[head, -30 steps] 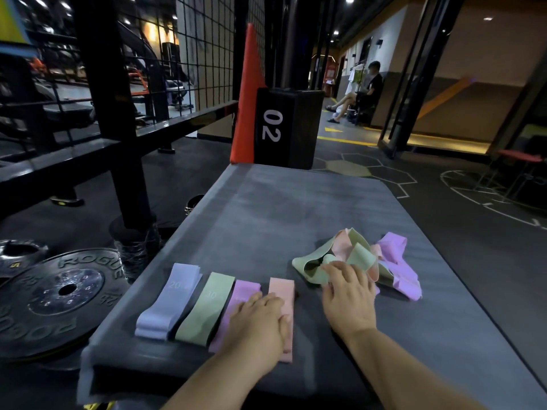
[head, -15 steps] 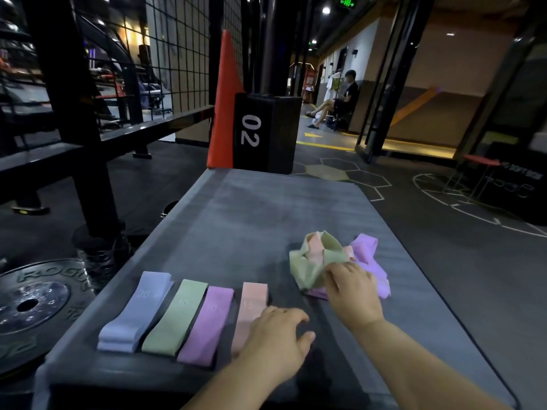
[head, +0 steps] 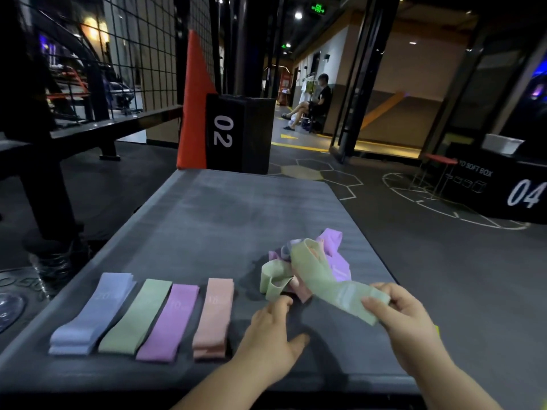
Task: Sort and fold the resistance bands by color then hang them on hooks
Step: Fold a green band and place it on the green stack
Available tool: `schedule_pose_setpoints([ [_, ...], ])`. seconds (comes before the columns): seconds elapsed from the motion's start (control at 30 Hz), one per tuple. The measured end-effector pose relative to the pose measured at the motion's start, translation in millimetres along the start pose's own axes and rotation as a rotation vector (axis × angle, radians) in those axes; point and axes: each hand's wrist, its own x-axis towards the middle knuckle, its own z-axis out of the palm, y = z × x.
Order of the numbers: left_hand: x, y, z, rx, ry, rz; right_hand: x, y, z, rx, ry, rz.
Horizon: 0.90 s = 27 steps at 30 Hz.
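Four folded bands lie side by side near the front of a grey padded platform (head: 225,214): blue (head: 91,315), green (head: 136,318), purple (head: 168,324) and pink (head: 214,318). To their right sits a tangled pile (head: 299,261) of green, pink and purple bands. My right hand (head: 405,321) pinches one end of a green band (head: 325,284) and holds it lifted, stretched out from the pile. My left hand (head: 272,335) hovers just in front of the pile, fingers relaxed, holding nothing.
A black box marked 02 (head: 236,134) and an orange wedge (head: 194,102) stand behind the platform. A black box marked 04 (head: 509,190) is at the right. Weight plates (head: 11,303) lie on the floor to the left. A person (head: 313,102) sits far back.
My right hand took hold of a green band and drew it out of the pile toward me. My left hand left the folded pink band and moved right toward the pile.
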Motion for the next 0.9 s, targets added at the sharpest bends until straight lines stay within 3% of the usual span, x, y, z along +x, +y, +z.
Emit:
schedule_pose_setpoints([
  [0.13, 0.0, -2.0, 12.7, 0.083, -0.135, -0.019, 1.6, 11.1, -23.3, 0.219, 0.159, 0.107],
  [0.3, 4.4, 0.5, 20.1, 0.156, -0.131, 0.001, 18.6, 8.6, -49.6, 0.497, 0.399, 0.262],
  [0.37, 7.3, 3.0, 23.0, 0.168, -0.109, 0.012, 21.8, 8.2, -58.7, 0.529, 0.391, 0.368],
  [0.47, 11.3, 7.9, 28.3, 0.18, -0.056, 0.033, 20.5, 13.8, -70.8, 0.339, 0.271, 0.537],
  [0.6, 15.0, 17.4, 35.5, 0.206, 0.014, 0.109, 20.0, 26.0, -94.3, -0.02, 0.202, 0.599],
  [0.73, 19.2, 25.3, 47.0, 0.21, 0.06, 0.17, 17.8, 33.1, -112.7, -0.547, 0.084, 0.566],
  [0.9, 26.5, 32.0, 64.8, 0.233, 0.054, 0.248, 15.5, 37.1, -121.1, -0.685, 0.129, 0.45],
])
